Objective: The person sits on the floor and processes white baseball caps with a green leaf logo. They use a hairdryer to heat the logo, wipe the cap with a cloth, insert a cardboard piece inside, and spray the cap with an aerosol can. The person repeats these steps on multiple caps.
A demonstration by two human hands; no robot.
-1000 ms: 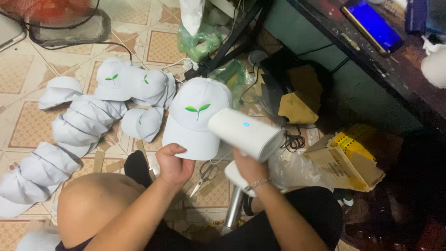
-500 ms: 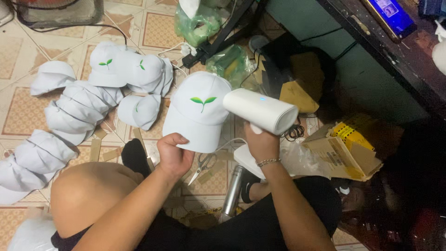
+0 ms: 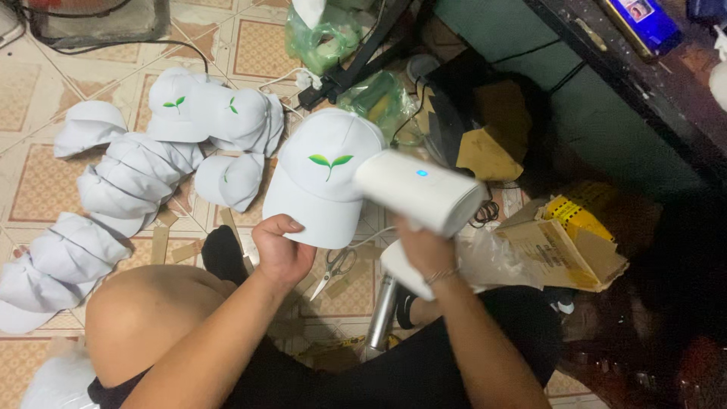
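Note:
My left hand (image 3: 280,250) grips the brim of a white cap (image 3: 322,182) that bears a green two-leaf emblem, holding it up over the tiled floor. My right hand (image 3: 424,246) is closed around the handle of a white hair dryer (image 3: 420,189) with a small blue light. The dryer's barrel lies across the cap's right side, its mouth close against the cap near the emblem. My bare left knee (image 3: 144,318) fills the lower left.
A long row of nested white caps (image 3: 113,197) curves over the floor at left. Scissors (image 3: 333,269) and a metal tube (image 3: 381,314) lie below the cap. Green plastic bags (image 3: 333,34), cardboard boxes (image 3: 564,242) and a dark desk edge (image 3: 606,68) crowd the right.
The dryer's barrel has swung lower and leftward, closer onto the cap's front. My left hand keeps its hold on the brim; the view has shifted slightly.

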